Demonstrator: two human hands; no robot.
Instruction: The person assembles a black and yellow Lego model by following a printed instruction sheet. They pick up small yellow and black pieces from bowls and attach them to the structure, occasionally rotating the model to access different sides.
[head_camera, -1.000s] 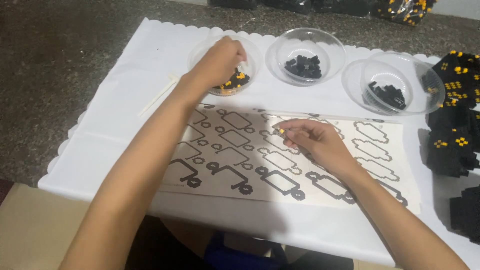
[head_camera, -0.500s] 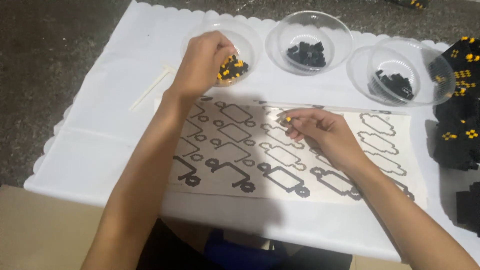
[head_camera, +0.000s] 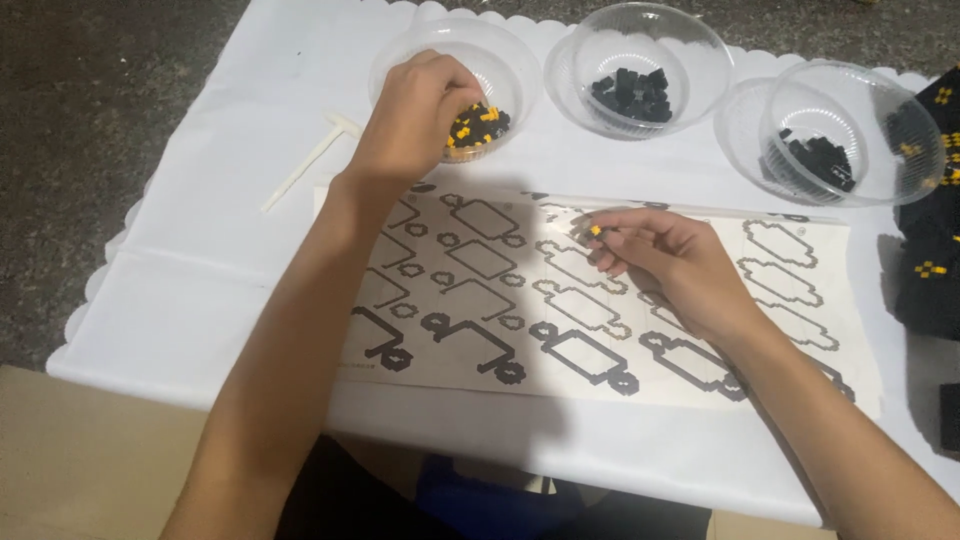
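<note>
Left hand (head_camera: 418, 112) dips into the bowl (head_camera: 400, 50) above the pattern sheet (head_camera: 480, 300), fingers closed among yellow-and-black bricks (head_camera: 478, 127). Right hand (head_camera: 660, 255) hovers over the sheet, pinching one small yellow brick (head_camera: 595, 231), apparently poised for placing.

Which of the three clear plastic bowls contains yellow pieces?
The leftmost clear plastic bowl, where the left hand reaches in; the other two hold only black pieces.
</note>
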